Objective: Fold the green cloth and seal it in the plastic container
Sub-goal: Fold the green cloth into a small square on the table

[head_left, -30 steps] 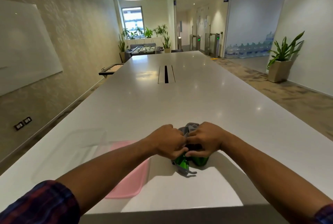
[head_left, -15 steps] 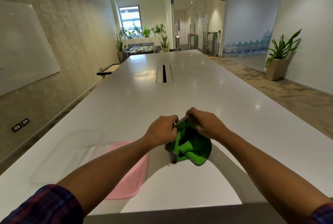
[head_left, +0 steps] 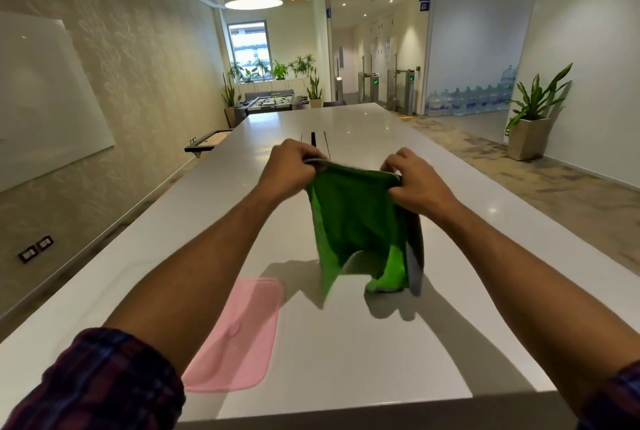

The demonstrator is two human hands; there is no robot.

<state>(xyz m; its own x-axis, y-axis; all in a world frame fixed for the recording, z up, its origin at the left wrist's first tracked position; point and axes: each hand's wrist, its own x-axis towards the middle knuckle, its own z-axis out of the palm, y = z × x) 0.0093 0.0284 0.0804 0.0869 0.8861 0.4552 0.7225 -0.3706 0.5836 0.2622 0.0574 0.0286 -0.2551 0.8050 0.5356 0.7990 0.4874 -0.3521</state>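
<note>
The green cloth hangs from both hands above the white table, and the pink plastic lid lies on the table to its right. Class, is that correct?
Not quite. In the head view the pink plastic lid lies to the left of the green cloth, under the left forearm. The rest stands: the left hand and right hand hold it up above the white table.

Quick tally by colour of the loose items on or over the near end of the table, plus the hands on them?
Green cloth, held up over the table: 1
Pink lid, lying flat on the table: 1
Hands gripping the cloth's top edge: 2, left hand and right hand
Total: 4
No clear container can be made out in this frame.
</note>
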